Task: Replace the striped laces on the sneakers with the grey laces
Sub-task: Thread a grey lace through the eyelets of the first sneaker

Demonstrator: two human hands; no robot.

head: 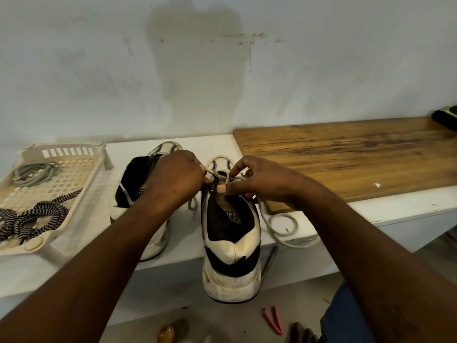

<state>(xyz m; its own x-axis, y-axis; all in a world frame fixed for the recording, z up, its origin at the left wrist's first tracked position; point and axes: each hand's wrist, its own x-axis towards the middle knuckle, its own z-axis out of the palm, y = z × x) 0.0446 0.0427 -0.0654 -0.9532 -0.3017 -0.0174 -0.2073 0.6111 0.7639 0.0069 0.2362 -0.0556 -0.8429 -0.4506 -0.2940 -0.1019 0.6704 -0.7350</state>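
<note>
1. Grey lace (298,246) is threaded through the upper eyelets of the sneaker (231,246) at the centre of the frame. Its slack is looped on the white shelf (371,209) just right of the shoe.
2. The lace is pinched on the left side of the tongue by the left hand (175,179). It is pinched between thumb and forefinger on the right side by the right hand (259,181). Both hands are closed narrowly on the cord.
3. The cord is judged soft, light and limp. It is best held close to its stiff tip for threading, while the shoe is steadied by its collar.
4. A second sneaker (134,179) stands just left, partly hidden by the left hand.
5. The striped laces (37,216) are heaped at the lower left in a plastic basket (79,179). A spare grey lace (34,173) is coiled at the basket's far end.
6. A wooden board (346,159) lies at the right.
</note>
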